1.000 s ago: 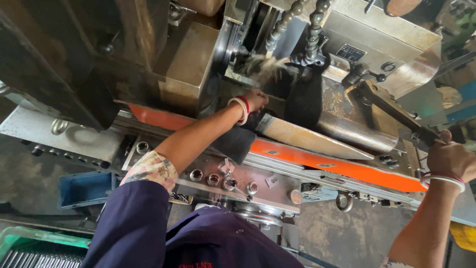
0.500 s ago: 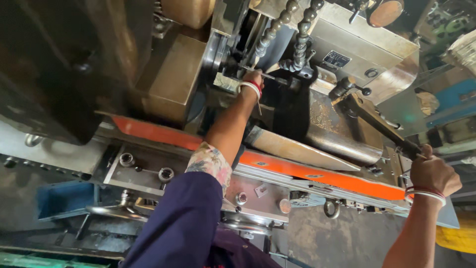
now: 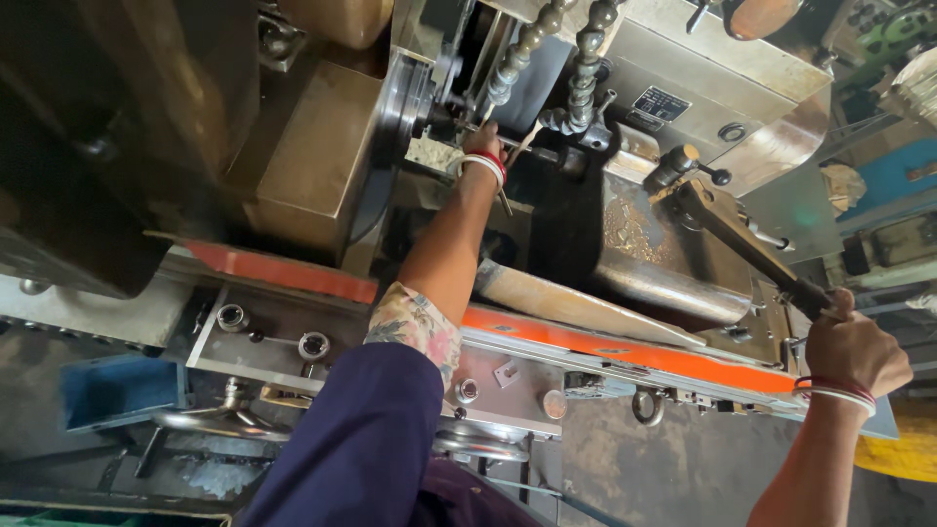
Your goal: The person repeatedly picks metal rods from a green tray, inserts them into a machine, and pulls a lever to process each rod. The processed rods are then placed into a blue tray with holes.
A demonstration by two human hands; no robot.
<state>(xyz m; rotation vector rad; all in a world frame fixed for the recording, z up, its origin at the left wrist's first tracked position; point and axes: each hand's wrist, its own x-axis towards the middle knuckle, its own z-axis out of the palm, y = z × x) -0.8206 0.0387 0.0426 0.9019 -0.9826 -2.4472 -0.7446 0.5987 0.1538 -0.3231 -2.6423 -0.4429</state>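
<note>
Right hand [image 3: 852,346] fisted round long lever handle [image 3: 752,256]; left hand [image 3: 481,141] deep at chuck [image 3: 415,98], grip hidden.

Two hands [image 3: 483,141], two segmented coolant hoses [image 3: 522,49].

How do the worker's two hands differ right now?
The left hand reaches deep into the machine beside the coolant hoses; the right hand is out at the side. The right is fisted on the long lever; the left's grip is hidden. Both wear wrist bands.
</note>
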